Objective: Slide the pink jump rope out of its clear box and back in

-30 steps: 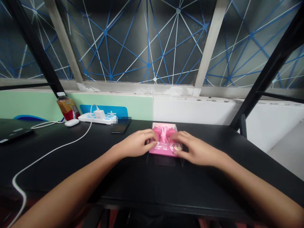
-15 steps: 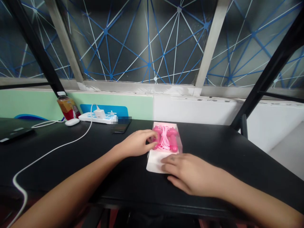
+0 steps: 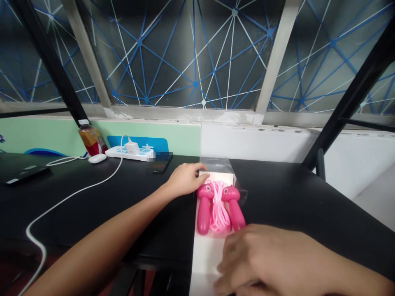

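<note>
A pink jump rope [image 3: 219,213] with two thick handles and a bundled cord lies on a white and pink card insert [image 3: 206,257]. The insert sticks out of a clear plastic box [image 3: 217,165] towards me. My left hand [image 3: 186,181] holds the box's left side, thumb and fingers curled at its edge. Low in the view, my right hand [image 3: 259,259] is closed over the insert's near flap, slightly blurred. Its fingertips are partly hidden, and it covers the end of the right handle.
On the black table [image 3: 277,197] stand a white power strip [image 3: 129,153] with a charger, a dark phone [image 3: 160,162], a white mouse [image 3: 97,158] and a drink bottle [image 3: 91,137]. A white cable [image 3: 77,190] runs along the left. Black frame posts rise at both sides.
The insert with the jump rope has slid out of the clear box towards me. My right hand has moved nearer and lower with it, while my left hand stays at the box.
</note>
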